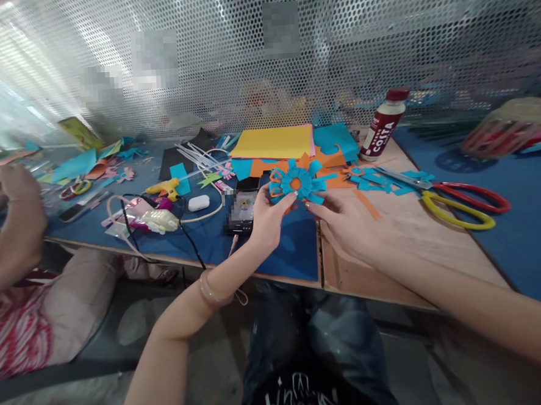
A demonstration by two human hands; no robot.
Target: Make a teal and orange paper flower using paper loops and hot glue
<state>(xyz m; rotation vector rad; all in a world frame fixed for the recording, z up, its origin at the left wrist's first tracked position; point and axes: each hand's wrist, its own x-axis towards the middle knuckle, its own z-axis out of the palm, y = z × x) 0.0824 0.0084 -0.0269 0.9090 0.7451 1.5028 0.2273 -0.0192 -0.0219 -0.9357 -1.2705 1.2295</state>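
Note:
My left hand pinches a blue paper flower with an orange centre, holding it just above the table edge. My right hand reaches toward the flower from the right, fingers stretched out, fingertips close to its lower right petals and holding nothing. Under both hands lies a dark blue sheet on the wooden table.
Red and yellow scissors and blue paper scraps lie right. A stack of yellow and blue paper and a bottle stand behind. A phone, earbud case and glue gun lie left. Another person's arm works at far left.

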